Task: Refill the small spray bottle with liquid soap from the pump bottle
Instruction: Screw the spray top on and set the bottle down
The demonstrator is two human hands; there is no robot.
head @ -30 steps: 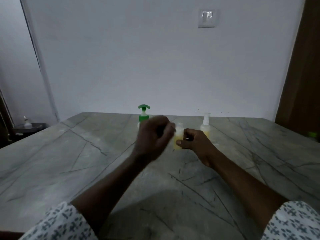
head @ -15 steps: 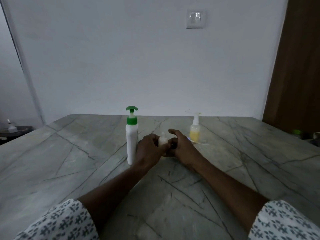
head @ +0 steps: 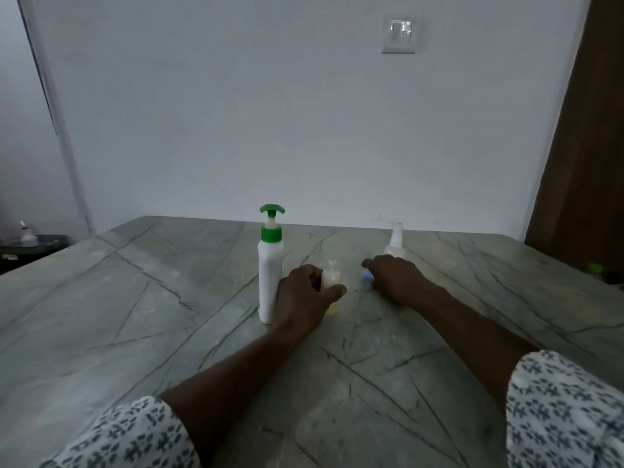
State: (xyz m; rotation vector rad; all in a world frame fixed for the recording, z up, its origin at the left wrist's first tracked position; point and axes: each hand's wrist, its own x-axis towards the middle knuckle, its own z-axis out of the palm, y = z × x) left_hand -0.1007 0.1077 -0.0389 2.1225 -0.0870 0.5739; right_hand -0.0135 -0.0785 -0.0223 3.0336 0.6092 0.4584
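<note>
A white pump bottle with a green pump head stands upright left of centre on the marble table. Just to its right, my left hand grips a small bottle holding yellowish liquid, which stands on the table. My right hand lies palm down further right, its fingers curled over a small blue cap at table level. Most of the cap is hidden under the fingers.
A second small bottle with a white spray top stands behind my right hand. The wall lies beyond the table's far edge, with a brown door at the right. A dark side shelf sits far left.
My right hand has let go of the small bottle and moved right with the blue cap. My left hand now holds the bottle alone, lower on the table.
</note>
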